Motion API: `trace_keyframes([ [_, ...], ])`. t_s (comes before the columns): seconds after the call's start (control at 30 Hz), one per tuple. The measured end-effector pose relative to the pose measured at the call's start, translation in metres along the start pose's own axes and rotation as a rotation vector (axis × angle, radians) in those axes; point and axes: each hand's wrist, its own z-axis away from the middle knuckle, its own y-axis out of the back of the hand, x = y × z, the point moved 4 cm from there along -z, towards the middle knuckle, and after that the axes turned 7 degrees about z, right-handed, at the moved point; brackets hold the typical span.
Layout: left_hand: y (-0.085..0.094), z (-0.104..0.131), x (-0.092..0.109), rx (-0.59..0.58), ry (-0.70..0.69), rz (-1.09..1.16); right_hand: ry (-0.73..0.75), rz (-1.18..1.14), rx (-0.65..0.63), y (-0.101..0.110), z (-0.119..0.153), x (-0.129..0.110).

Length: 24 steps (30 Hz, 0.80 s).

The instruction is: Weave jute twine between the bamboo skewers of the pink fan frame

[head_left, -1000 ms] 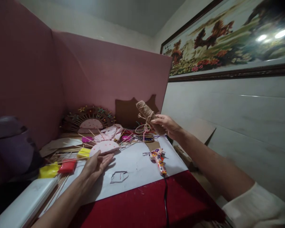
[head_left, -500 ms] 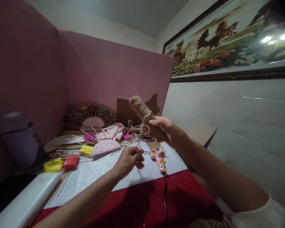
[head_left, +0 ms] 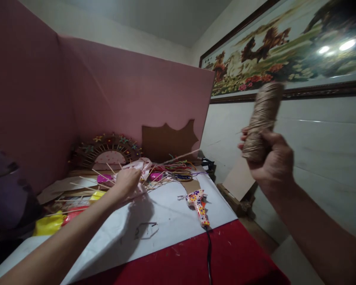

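Note:
My right hand (head_left: 277,158) is wrapped round a roll of brown jute twine (head_left: 264,114), held up at the right in front of the wall. A strand of twine (head_left: 184,155) stretches from the roll across to my left hand (head_left: 128,182), whose fingers are closed on it. Behind and below my left hand are pink dotted fabric (head_left: 144,163) and thin wooden sticks (head_left: 81,186), partly hidden by the hand. A flower-patterned glue gun (head_left: 198,204) lies on the white sheet between my arms.
A fan-shaped craft piece with a dotted half circle (head_left: 110,157) stands at the back left, beside a cut cardboard piece (head_left: 169,140). Scissors (head_left: 182,176), yellow packets (head_left: 49,224) and a magenta packet (head_left: 156,176) lie about. The glue gun's black cord (head_left: 209,253) crosses the red cloth (head_left: 172,259).
My right hand has carried the twine roll right and up and turned it more upright. My left hand has moved left and away from me, drawing the strand out long between both hands.

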Motion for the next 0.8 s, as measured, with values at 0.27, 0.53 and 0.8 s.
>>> trace_keyframes([
  [0.27,-0.004,-0.095,0.005,0.285,-0.104,0.411,0.407,0.095,0.085,0.007,-0.017,-0.026],
  [0.53,-0.014,-0.127,0.061,0.143,-0.352,0.810,0.093,0.242,-0.303,-0.039,0.011,0.017],
  [0.8,-0.059,-0.063,0.110,-0.373,-0.415,0.848,0.270,0.126,-0.214,-0.063,-0.018,-0.024],
])
